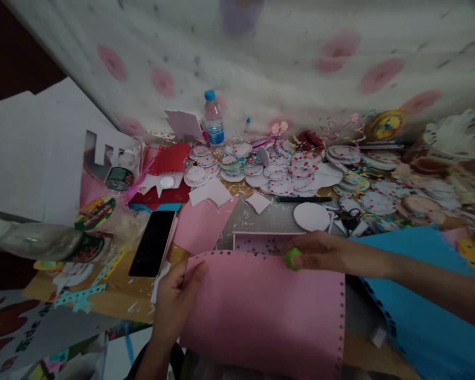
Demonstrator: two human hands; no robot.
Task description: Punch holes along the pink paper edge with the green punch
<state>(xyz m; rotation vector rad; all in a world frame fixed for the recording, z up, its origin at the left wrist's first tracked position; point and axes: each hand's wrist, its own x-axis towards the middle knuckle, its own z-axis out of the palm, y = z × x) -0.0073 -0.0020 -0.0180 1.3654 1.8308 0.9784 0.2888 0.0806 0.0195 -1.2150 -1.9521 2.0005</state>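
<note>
A pink sheet of paper (261, 311) with small punched holes along its top and right edges is held up in front of me. My left hand (178, 295) pinches its upper left corner, thumb on the near face. At the top edge, right of the middle, my right hand (320, 253) is closed around a small green craft punch (292, 259), which sits on the paper's edge. Behind the sheet lies a shallow white box (235, 241) with tiny coloured paper bits in it. The sheet hides the box's near part.
Paper discs (281, 179) with coloured dots are heaped along the back. A phone (152, 244) lies at left near a tipped bottle (51, 240); an upright water bottle (214, 119) stands behind. Blue paper (427, 301) spreads at right, near a black pen (304, 199) and scissors (350, 215).
</note>
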